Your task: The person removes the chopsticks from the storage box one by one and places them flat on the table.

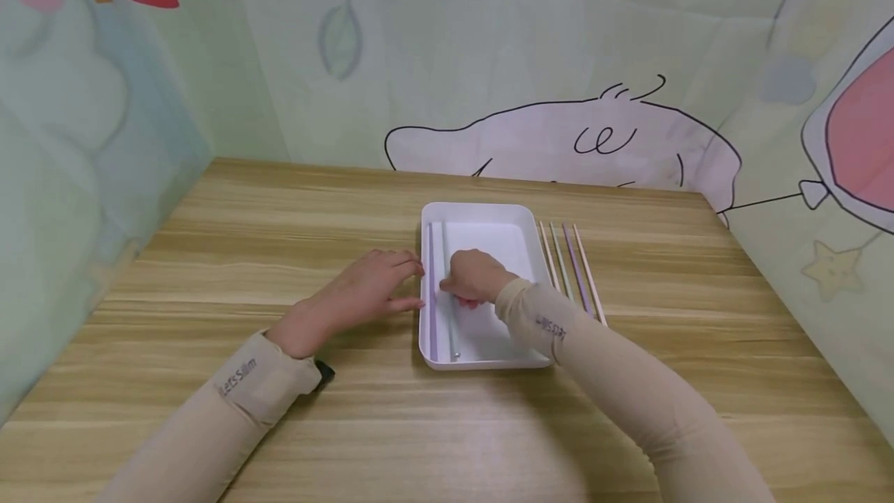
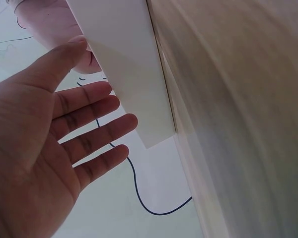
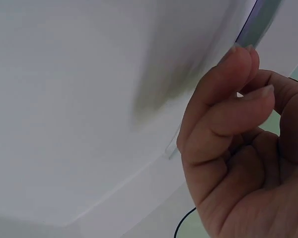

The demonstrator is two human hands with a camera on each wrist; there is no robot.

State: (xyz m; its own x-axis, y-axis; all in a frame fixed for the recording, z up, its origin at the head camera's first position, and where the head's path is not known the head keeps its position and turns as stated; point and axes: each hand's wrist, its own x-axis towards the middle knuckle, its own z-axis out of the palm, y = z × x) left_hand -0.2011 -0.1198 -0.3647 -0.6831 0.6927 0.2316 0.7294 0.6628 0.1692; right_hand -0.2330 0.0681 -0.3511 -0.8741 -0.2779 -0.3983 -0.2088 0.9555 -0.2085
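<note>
White tray (image 1: 482, 220) at table (image 1: 209, 239) centre. Left hand (image 1: 366, 286), fingers straight, touched its 9 o'clock wall. Right hand (image 1: 475, 276) curled inside, possibly pinching a straw (image 1: 443, 254). Spare straws (image 1: 573, 266) at 3 o'clock.

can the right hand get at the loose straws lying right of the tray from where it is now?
Probably yes. The right hand is inside the white tray; the straws lie uncovered on the table just past its right wall, so only that low rim stands between.

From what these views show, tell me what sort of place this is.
Probably a staged tabletop booth: a wooden table walled by cartoon-printed cloth, with a white tray and thin sticks laid out.
</note>
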